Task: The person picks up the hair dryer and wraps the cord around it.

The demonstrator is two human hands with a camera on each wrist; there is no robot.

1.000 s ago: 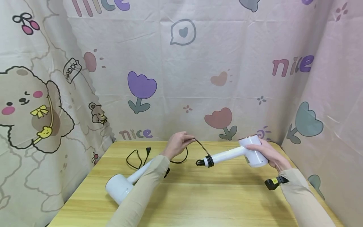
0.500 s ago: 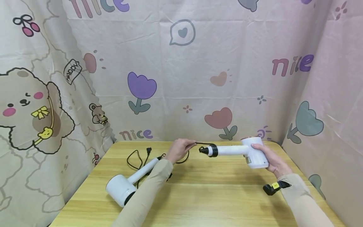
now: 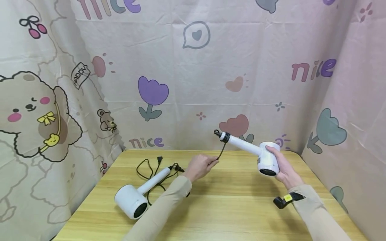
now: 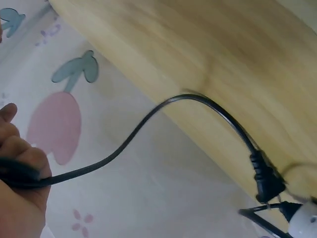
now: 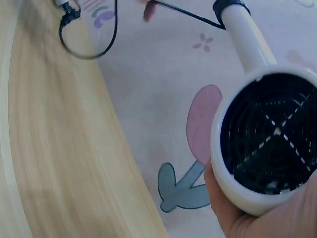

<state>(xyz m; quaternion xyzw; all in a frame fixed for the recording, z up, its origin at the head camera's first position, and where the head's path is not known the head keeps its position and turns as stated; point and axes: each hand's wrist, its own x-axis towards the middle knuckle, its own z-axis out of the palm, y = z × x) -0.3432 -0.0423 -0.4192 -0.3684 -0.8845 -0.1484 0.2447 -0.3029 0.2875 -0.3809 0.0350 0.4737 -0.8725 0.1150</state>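
Observation:
My right hand (image 3: pixel 284 169) grips the barrel of a white hair dryer (image 3: pixel 243 145), held up over the table with its handle slanting up to the left. Its mesh-covered end (image 5: pixel 277 134) shows close in the right wrist view. Several turns of black power cord (image 3: pixel 225 137) are wound round the handle near its tip. My left hand (image 3: pixel 200 168) pinches the cord below the handle, and the stretch between hand and handle looks fairly straight. In the left wrist view, the cord's loose length runs from the hand to a two-pin plug (image 4: pixel 269 184).
A second white hair dryer (image 3: pixel 129 200) lies at the left of the wooden table (image 3: pixel 235 214). Its black cord (image 3: pixel 147 170) is looped loosely behind it, with a plug (image 3: pixel 159 159) near the back edge. Printed curtains (image 3: pixel 196 73) stand around the back and sides.
The held dryer's handle has swung from slanting down-left, through level, to slanting up-left. My left hand has carried the cord from above the handle to below it, moving slightly right.

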